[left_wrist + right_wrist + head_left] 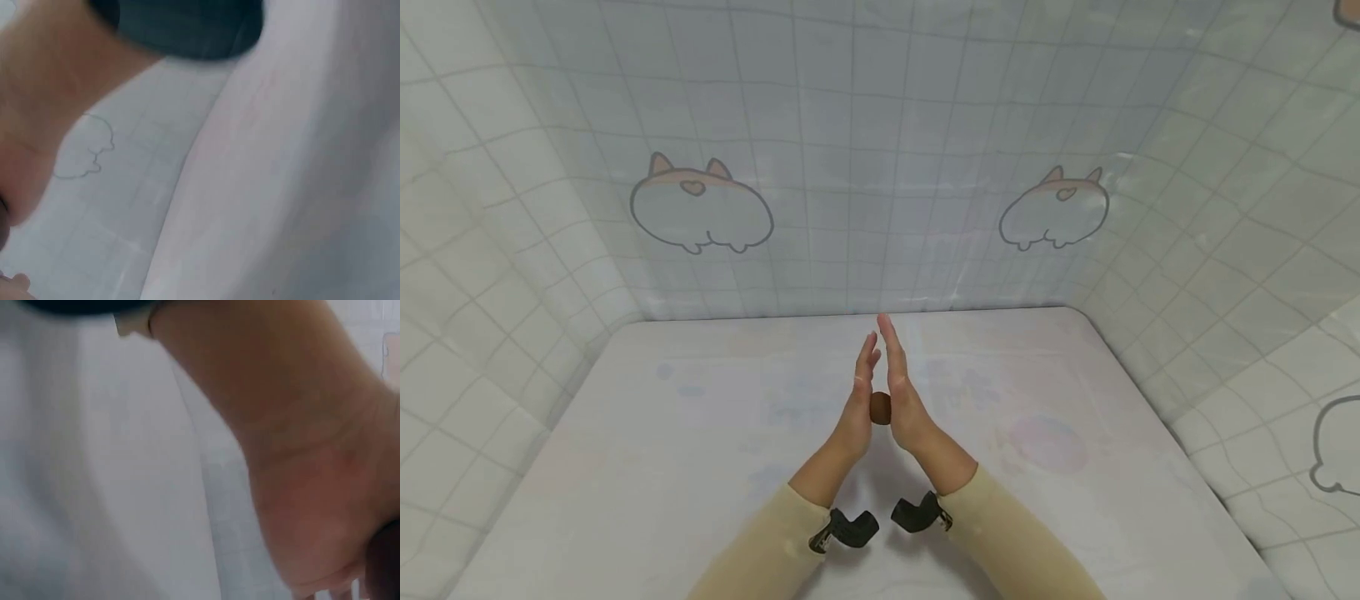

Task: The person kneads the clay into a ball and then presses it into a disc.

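A small brown rounded lump (881,408) sits between the two palms, near their heels. My left hand (856,417) presses it from the left and my right hand (908,412) from the right. Fingers on both hands are straight and point away from me, with the fingertips close together. In the left wrist view just a dark sliver of the lump (4,228) shows at the left edge. The right wrist view shows the heel of a palm beside the dark lump (384,562), which the frame edge cuts off.
Beneath the hands lies a pale table top (700,433) with faint coloured patterns. Grid-patterned curtains (880,167) with cartoon animal drawings hang at the back and both sides. Black wrist cameras (853,529) are strapped over the cream sleeves (1007,533).
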`<state>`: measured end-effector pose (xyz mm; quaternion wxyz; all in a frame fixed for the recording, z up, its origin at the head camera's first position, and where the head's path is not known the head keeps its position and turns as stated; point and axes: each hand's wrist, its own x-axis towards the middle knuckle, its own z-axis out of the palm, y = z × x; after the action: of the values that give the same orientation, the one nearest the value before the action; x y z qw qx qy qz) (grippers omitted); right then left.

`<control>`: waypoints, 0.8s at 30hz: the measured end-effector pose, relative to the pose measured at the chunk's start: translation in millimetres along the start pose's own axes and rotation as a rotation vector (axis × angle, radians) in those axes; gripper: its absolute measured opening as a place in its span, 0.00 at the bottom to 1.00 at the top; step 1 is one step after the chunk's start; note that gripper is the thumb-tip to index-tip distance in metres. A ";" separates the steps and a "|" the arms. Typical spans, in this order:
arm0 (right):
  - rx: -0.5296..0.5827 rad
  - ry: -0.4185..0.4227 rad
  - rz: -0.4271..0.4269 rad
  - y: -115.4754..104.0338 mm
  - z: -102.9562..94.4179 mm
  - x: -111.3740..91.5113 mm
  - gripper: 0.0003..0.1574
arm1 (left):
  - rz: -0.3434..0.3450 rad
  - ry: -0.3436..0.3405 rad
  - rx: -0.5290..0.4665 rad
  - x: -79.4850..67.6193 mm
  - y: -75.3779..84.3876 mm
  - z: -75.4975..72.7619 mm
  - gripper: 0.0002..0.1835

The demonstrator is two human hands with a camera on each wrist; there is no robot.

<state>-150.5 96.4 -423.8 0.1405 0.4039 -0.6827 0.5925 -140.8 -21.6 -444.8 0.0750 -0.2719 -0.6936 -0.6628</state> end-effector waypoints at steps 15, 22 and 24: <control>0.053 -0.132 0.188 13.9 1.8 -5.3 0.57 | 0.112 0.140 -0.029 0.7 7.1 7.2 0.53; 0.042 -0.167 0.112 14.8 10.6 -13.7 0.57 | 0.141 0.298 -0.053 10.5 13.9 -3.5 0.58; 0.039 -0.173 0.067 13.5 12.3 -15.7 0.58 | 0.169 0.333 -0.073 14.4 16.0 -7.2 0.58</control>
<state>-146.6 90.7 -446.9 0.0532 0.4332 -0.6937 0.5729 -147.1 -25.0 -423.3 0.2345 -0.2183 -0.6218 -0.7146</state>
